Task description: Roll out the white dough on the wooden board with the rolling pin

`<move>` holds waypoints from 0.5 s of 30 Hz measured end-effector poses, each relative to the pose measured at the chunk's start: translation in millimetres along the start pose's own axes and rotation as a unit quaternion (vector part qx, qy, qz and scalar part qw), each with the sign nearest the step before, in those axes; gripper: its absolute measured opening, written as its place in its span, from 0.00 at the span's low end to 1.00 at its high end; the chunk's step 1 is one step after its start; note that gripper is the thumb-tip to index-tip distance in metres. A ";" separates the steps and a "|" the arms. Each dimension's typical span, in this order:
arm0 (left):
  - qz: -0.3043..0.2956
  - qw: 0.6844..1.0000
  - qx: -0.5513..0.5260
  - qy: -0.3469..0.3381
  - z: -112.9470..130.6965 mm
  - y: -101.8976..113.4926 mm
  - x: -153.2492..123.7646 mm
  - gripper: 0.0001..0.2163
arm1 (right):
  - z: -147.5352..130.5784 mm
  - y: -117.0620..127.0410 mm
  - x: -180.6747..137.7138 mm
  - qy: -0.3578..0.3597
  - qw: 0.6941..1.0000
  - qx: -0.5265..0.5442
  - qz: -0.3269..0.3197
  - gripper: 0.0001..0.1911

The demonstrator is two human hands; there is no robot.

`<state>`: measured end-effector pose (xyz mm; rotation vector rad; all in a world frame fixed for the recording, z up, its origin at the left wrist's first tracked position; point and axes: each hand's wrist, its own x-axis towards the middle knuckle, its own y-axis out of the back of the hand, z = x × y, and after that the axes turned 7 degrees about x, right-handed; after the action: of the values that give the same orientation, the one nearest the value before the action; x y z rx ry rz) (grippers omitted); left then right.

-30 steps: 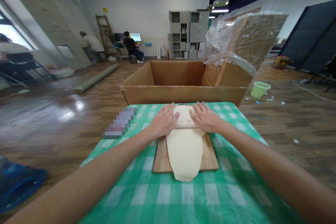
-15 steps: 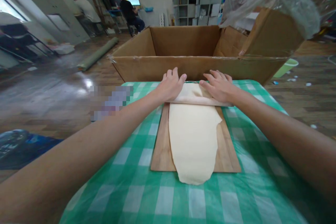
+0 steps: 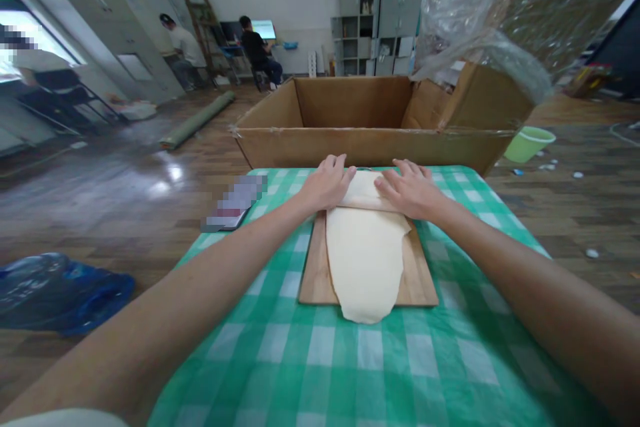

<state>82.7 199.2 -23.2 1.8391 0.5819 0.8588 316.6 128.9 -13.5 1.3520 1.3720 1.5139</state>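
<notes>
A thin sheet of pale dough lies lengthwise on a wooden board, its near end hanging past the board's front edge. Across the dough's far part runs a light-coloured rolling pin. My left hand rests with its palm on the pin's left end, fingers stretched forward. On the right end lies my right hand, its fingers spread and reaching over the pin. Both palms partly hide the pin's ends. Beneath the board is a green-and-white checked tablecloth.
A large open cardboard box stands just beyond the table, with plastic wrap at its right. A phone-like flat item, blurred out, lies at the table's left edge. Blue plastic bag and green bin are on the floor. Several people sit farther back.
The view has tilted up and shifted, so the board and dough look smaller. Both hands stay on the rolling pin, which still lies across the far part of the dough.
</notes>
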 end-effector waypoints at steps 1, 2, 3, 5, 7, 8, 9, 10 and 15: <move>-0.004 1.000 -0.011 0.015 3.9 4.0 -6.6 0.25 | -2.6 0.6 -4.6 0.004 1.000 -0.001 0.002 0.36; -0.009 0.999 -0.023 0.033 7.7 7.5 -13.3 0.27 | -5.4 1.2 -9.3 0.007 1.000 -0.002 0.005 0.37; -0.016 0.998 -0.035 0.051 11.5 10.7 -20.0 0.29 | -8.4 1.8 -13.9 0.010 1.000 -0.004 0.009 0.38; -0.022 0.995 -0.053 0.079 18.6 16.1 -33.4 0.32 | -15.5 3.6 -23.6 0.014 1.000 -0.006 0.014 0.38; -0.020 0.994 -0.069 0.087 25.1 21.1 -47.7 0.34 | -22.9 6.3 -34.4 0.018 1.000 -0.004 0.017 0.37; -0.018 0.993 -0.078 0.087 28.2 23.7 -55.6 0.34 | -26.3 7.8 -40.3 0.022 1.000 -0.002 0.018 0.36; -0.017 0.992 -0.088 0.084 31.1 26.5 -64.0 0.34 | -29.1 9.4 -46.4 0.026 0.999 0.001 0.020 0.36; -0.016 0.992 -0.100 0.081 33.9 29.3 -72.9 0.35 | -31.4 10.9 -52.5 0.032 0.999 0.005 0.023 0.35; -0.033 0.986 -0.160 0.046 41.1 44.2 -108.2 0.34 | -33.1 14.6 -71.5 0.082 0.996 0.021 0.030 0.36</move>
<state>46.5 80.7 -26.1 1.4886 0.5260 0.9382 303.6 49.8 -14.0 1.3286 1.4830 1.6761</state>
